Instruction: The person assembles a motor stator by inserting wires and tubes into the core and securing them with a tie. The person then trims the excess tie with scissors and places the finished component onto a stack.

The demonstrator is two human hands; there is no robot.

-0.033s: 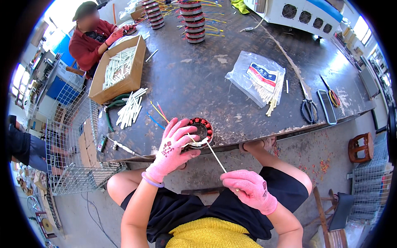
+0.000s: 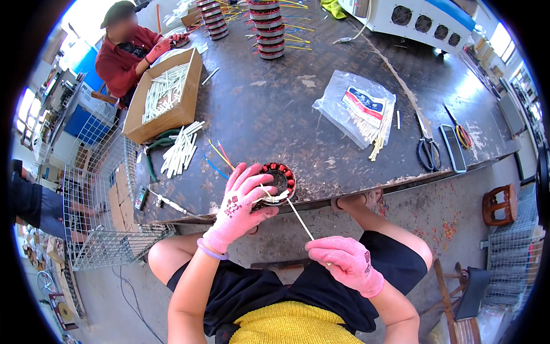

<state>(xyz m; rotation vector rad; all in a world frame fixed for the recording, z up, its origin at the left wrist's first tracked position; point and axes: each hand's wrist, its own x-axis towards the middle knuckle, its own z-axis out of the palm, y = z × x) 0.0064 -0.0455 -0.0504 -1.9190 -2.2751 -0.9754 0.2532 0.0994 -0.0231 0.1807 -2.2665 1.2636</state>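
Note:
A ring-shaped motor stator [image 2: 290, 179] with red windings lies at the table's near edge. My left hand [image 2: 239, 200], in a pink glove, is closed on its left side, with the thumb and fingers around the rim. White cord and pale sleeving [image 2: 277, 199] run along the stator's near side. From there a white cord [image 2: 301, 219] stretches straight down to my right hand [image 2: 344, 261], also pink-gloved, which pinches it; a short bit shows below the fingers. Yellow, red and blue lead wires [image 2: 220, 155] stick out beyond my left hand. The fingertips behind the stator are hidden.
White sleeves [image 2: 182, 150] lie beside an open cardboard box [image 2: 197, 86] of more. A plastic bag of cords [image 2: 338, 103], scissors [image 2: 428, 153] and a phone [image 2: 453, 149] lie to the right. Stator stacks [image 2: 269, 34] stand at the back; a co-worker [image 2: 123, 63] sits far left.

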